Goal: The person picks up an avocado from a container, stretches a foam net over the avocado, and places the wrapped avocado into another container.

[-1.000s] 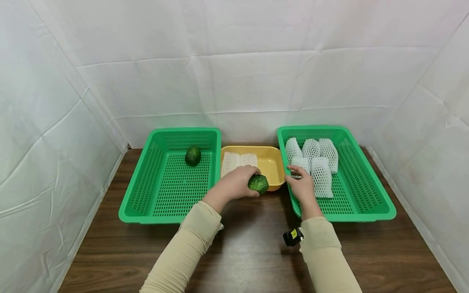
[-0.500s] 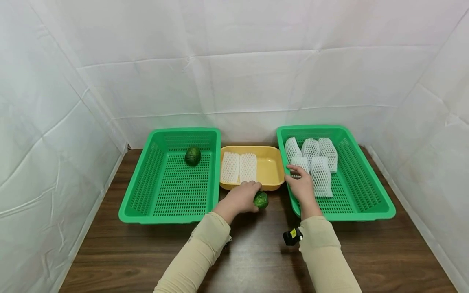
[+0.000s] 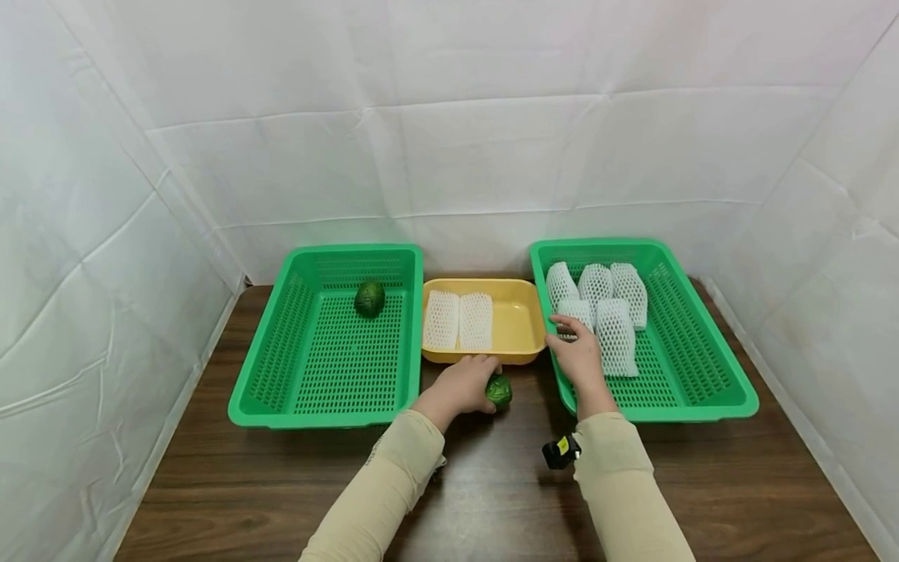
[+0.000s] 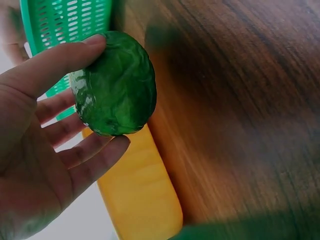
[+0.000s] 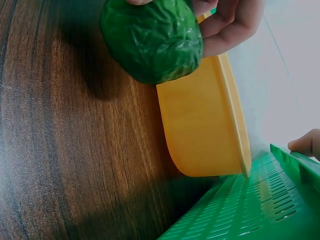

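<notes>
My left hand (image 3: 460, 390) pinches a glossy, wrinkled green avocado (image 3: 499, 391) between thumb and fingers, low over the wooden table in front of the yellow tray. In the left wrist view the thumb lies along the upper edge of the avocado (image 4: 117, 85) and the other fingers are behind and below it. At the left rim of the right green basket (image 3: 702, 414) is my right hand (image 3: 579, 357), its fingers loosely bent and nothing held between them. A second avocado (image 3: 369, 300) lies in the left green basket (image 3: 326, 422).
The yellow tray (image 3: 516, 357) stands between the two baskets and holds two flat white foam net sleeves (image 3: 476, 321). Several white foam-netted pieces (image 3: 616, 337) lie in the right basket. White cloth (image 3: 485, 156) hangs behind and at both sides of the table (image 3: 485, 507).
My left hand has brought the avocado down and toward me, from over the tray's front edge to the table in front of it. My right hand has barely moved.
</notes>
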Action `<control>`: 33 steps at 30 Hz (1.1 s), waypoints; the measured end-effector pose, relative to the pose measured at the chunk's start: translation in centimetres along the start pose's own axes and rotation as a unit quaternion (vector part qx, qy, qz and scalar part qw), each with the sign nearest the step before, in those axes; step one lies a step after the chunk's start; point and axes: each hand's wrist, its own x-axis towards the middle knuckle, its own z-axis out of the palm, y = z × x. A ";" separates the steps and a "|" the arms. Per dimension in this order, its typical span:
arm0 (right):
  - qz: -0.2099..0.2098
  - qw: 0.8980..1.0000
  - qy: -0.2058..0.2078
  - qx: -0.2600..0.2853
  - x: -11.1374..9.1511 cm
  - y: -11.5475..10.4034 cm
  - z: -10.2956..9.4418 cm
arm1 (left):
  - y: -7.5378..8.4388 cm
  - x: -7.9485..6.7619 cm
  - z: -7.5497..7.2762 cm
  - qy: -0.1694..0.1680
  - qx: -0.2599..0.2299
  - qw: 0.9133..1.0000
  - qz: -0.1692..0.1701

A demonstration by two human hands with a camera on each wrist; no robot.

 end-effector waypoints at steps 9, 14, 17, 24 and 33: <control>-0.001 1.000 0.004 0.004 0.1 -0.2 -0.1 | -0.1 0.3 0.5 -0.008 0.004 1.000 0.001; 0.001 1.000 0.002 0.003 0.1 -0.3 -0.1 | -0.3 0.3 0.7 -0.015 -0.004 1.000 0.003; 0.001 1.000 0.003 0.004 0.2 -0.3 -0.1 | -0.3 0.3 0.7 -0.018 -0.008 1.000 0.005; -0.004 1.000 0.003 0.003 0.2 -0.3 0.0 | -0.4 0.5 0.6 -0.021 0.001 1.000 0.010; -0.002 1.000 0.005 0.003 0.3 -0.4 0.1 | -0.5 0.1 -0.8 -0.016 -0.031 0.999 0.022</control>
